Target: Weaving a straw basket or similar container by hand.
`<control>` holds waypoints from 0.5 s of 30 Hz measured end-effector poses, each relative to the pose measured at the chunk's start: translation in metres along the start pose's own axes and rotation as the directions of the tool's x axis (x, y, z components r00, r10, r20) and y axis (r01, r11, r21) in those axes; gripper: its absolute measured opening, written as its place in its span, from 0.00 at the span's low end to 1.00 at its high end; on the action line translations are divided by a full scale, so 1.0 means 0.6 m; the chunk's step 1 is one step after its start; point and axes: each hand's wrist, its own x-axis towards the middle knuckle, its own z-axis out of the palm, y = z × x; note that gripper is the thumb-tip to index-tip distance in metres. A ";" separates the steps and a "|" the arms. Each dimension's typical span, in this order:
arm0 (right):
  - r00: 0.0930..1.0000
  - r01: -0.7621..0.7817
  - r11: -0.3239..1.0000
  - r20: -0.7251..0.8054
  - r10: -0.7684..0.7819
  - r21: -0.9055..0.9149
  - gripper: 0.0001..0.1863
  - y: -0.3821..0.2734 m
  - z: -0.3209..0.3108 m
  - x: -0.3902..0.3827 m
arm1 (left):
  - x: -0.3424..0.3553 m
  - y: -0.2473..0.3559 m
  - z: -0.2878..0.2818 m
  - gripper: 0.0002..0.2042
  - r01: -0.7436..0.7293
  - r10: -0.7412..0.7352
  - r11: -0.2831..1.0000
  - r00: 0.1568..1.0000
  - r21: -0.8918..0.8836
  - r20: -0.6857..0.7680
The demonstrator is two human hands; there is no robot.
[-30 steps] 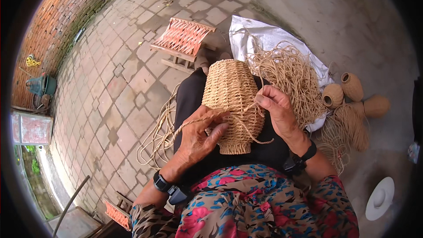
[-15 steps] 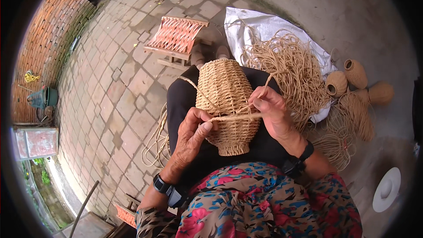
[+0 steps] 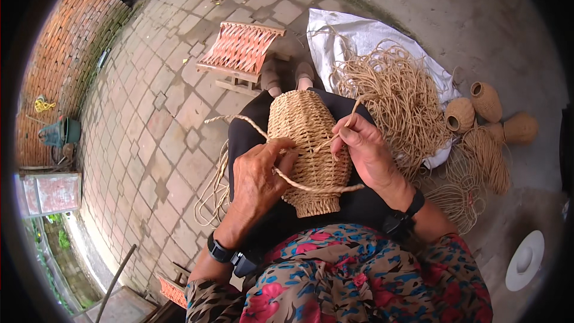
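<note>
A woven basket of tan twisted cord lies across my lap, its narrow rim toward me. My left hand is closed at its left side, fingers curled against the weave and their tips partly hidden. From that hand a length of cord runs rightward over the basket's lower part to a loose end. Another cord end sticks out to the upper left, past my knee. My right hand pinches a thin cord strand between thumb and fingers; it runs down to the basket's middle.
To the right, a tangled heap of cord lies on a white sheet. Several small woven baskets and a cord bundle sit beyond it. A low stool with a woven orange seat stands ahead on the paving.
My left hand has moved up against the basket and curled in. The cord stretched between my hands now sags lower, its right end free of my right hand.
</note>
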 end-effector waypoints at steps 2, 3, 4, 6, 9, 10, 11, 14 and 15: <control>1.000 0.020 1.000 0.024 -0.020 0.009 0.10 0.002 -0.006 0.000 | 0.001 0.017 -0.005 0.08 0.024 -0.024 1.000 1.000 0.019 -0.006; 1.000 0.021 1.000 0.015 -0.021 0.012 0.10 0.003 -0.009 0.001 | 0.000 0.019 -0.008 0.07 0.014 -0.014 0.998 1.000 0.058 0.009; 0.999 0.027 0.998 0.022 -0.028 0.062 0.11 0.003 -0.012 0.002 | 0.001 0.023 -0.011 0.07 0.000 -0.002 0.995 1.000 0.096 0.023; 0.999 0.037 0.993 0.016 -0.039 0.112 0.12 0.000 -0.020 0.003 | -0.002 0.022 -0.013 0.06 0.044 -0.053 0.990 0.997 0.136 0.063; 0.993 0.088 0.987 -0.092 -0.076 0.135 0.13 -0.007 -0.037 0.004 | -0.007 0.008 -0.018 0.05 0.152 -0.133 0.975 0.983 -0.163 0.125; 0.992 0.091 0.986 -0.100 -0.077 0.139 0.13 -0.010 -0.045 0.001 | -0.011 -0.003 -0.019 0.05 0.151 -0.130 0.975 0.982 -0.161 0.134; 0.990 0.097 0.995 -0.099 -0.099 -0.019 0.12 -0.010 -0.053 -0.002 | -0.019 -0.020 -0.017 0.05 0.191 -0.153 0.949 0.975 -0.250 0.163; 0.997 0.053 0.965 -0.043 -0.066 -0.258 0.05 -0.020 -0.054 -0.019 | -0.026 -0.036 -0.016 0.11 0.236 -0.171 0.911 0.962 -0.337 0.213; 0.998 0.068 0.927 0.018 -0.066 -0.368 0.04 -0.020 -0.055 -0.023 | -0.025 -0.033 -0.018 0.11 0.272 -0.199 0.896 0.952 -0.350 0.230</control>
